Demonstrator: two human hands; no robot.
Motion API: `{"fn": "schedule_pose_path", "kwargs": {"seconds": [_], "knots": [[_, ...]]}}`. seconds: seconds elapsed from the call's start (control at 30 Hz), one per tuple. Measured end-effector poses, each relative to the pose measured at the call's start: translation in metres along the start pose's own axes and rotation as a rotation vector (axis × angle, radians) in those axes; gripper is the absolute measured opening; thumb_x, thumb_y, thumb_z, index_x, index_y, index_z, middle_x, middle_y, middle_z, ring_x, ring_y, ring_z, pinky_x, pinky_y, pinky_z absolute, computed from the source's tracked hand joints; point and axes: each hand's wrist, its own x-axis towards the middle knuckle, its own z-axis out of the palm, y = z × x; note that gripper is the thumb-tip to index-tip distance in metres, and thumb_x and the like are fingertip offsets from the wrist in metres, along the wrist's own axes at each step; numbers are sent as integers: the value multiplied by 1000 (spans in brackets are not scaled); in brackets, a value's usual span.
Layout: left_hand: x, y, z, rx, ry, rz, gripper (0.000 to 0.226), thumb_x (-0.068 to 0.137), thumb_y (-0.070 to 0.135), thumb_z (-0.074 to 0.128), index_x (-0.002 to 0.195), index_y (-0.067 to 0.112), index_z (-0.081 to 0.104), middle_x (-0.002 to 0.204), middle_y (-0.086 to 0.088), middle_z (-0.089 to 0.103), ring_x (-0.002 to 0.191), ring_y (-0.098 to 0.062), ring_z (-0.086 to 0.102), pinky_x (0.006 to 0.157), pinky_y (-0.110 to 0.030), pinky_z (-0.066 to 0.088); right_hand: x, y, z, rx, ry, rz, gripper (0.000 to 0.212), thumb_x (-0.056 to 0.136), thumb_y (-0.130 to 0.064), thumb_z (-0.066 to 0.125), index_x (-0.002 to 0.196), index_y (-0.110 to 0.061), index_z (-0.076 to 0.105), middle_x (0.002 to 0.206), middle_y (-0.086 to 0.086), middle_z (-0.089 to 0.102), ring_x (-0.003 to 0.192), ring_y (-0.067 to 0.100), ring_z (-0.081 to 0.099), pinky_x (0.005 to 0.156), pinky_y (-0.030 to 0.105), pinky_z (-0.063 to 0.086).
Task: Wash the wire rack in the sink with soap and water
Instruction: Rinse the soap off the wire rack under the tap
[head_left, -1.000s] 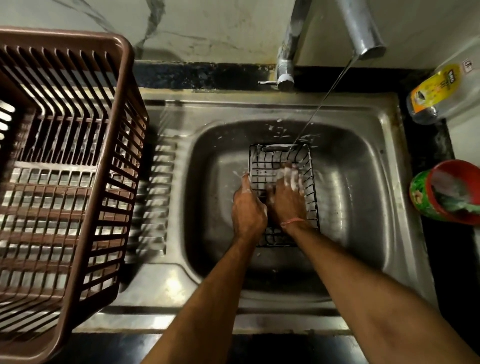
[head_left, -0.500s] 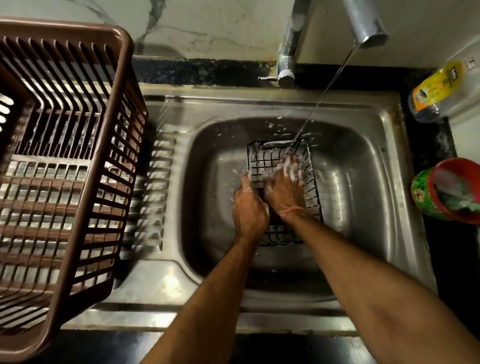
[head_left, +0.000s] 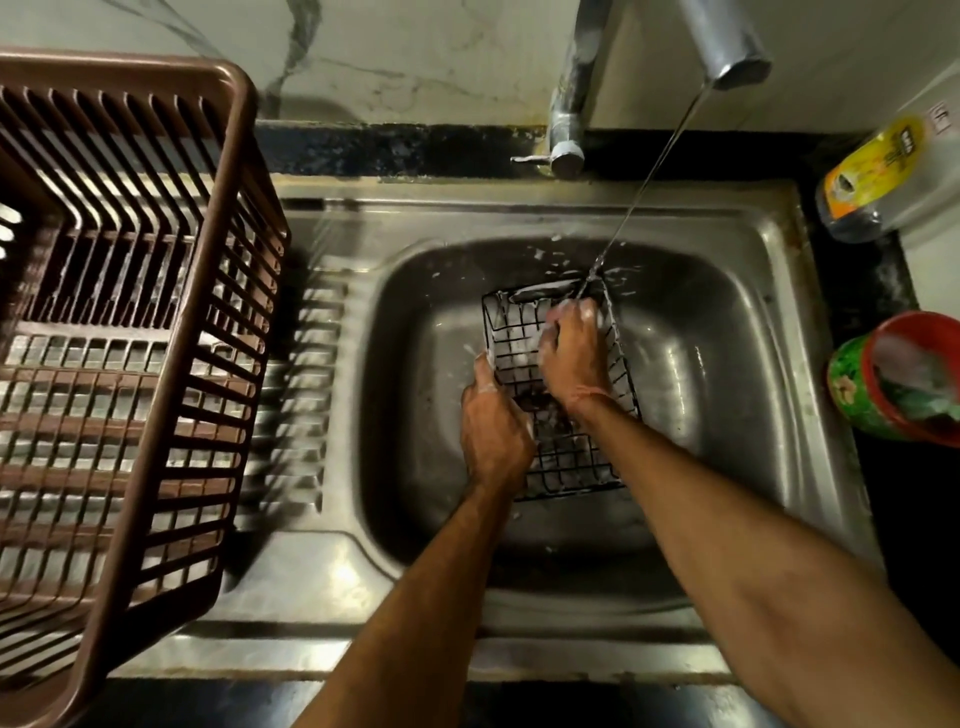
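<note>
We scrub the wire rack (head_left: 571, 457) in the sink (head_left: 727, 415).
Our left hand (head_left: 493, 431) grips its near-left edge; our soapy right hand (head_left: 571, 353) presses flat inside, under the water stream (head_left: 649, 182).

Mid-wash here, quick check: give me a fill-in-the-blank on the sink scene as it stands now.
1. The stream from the tap lands at the wire rack's ____ end.
2. The left hand grips the rack's ____ edge.
3. The right hand lies ____ the rack, its fingers soapy.
4. The brown basket stands ____ of the sink.

Missing: far; left; inside; left
</note>
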Motion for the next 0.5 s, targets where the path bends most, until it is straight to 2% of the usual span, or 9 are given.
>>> {"fn": "schedule_pose_path", "kwargs": {"seconds": [0.07,0.1,0.17,0.2,0.27,0.33,0.4,0.43,0.5], "knots": [[0,2,-1,-33,1,-18,90,90,-4,59,164,33,22,102,-1,67,83,-18,68,71,-41,66,5,-4,14,-38,-33,190,37,99,-21,55,134,-9,52,142,16,45,125,31,51,104,43,50],[2,0,1,-33,4,-14,88,89,-1,61,163,33,25,107,-1,68,89,-19,69,76,-43,66,0,-7,19,-144,-69,186,44,100,-25,53,140,-7,48,144,19,46,130,34,48,108,47,43],[3,0,1,-51,0,-20,86,87,1,61,160,32,28,114,-3,69,102,-23,69,89,-45,64,-18,-10,29,-335,-217,-32,55,103,-34,46,149,-6,40,148,21,46,135,37,48,112,53,40],[3,-1,0,-59,-4,-29,85,85,0,59,159,32,30,116,-4,69,106,-25,68,93,-45,63,-29,-1,34,-436,-271,-218,63,103,-40,42,156,-7,32,156,20,41,142,37,43,117,54,37],[1,2,-3,-46,5,-33,87,84,-2,58,156,35,26,119,-6,69,110,-28,68,96,-46,62,-41,18,22,-425,-407,-459,81,99,-51,31,166,-15,5,172,15,12,158,35,15,128,50,17],[0,4,-3,-51,13,-8,91,84,-3,61,157,36,21,120,-8,69,110,-30,68,95,-50,61,-39,29,-4,-284,-568,-498,85,99,-57,33,163,-31,-17,174,1,-10,159,30,-3,126,47,10],[-2,5,-4,-29,12,-31,97,83,-4,63,164,29,20,122,-11,67,111,-33,66,96,-51,60,-48,28,-18,-321,-505,-501,82,104,-56,36,161,-38,-20,173,-4,-11,158,26,-5,126,48,12],[-1,3,-4,-13,11,-39,98,84,-5,63,166,25,20,122,-13,66,111,-33,66,97,-50,59,-46,29,-15,-354,-451,-460,76,107,-51,31,162,-33,-18,173,-2,-11,158,24,-9,129,48,10],[0,1,-1,-14,13,-42,98,86,-7,64,168,23,20,121,-13,65,109,-31,65,97,-48,60,-47,25,-2,-389,-361,-224,67,110,-41,20,165,-17,-9,172,10,-12,158,28,-13,130,50,8]]}}
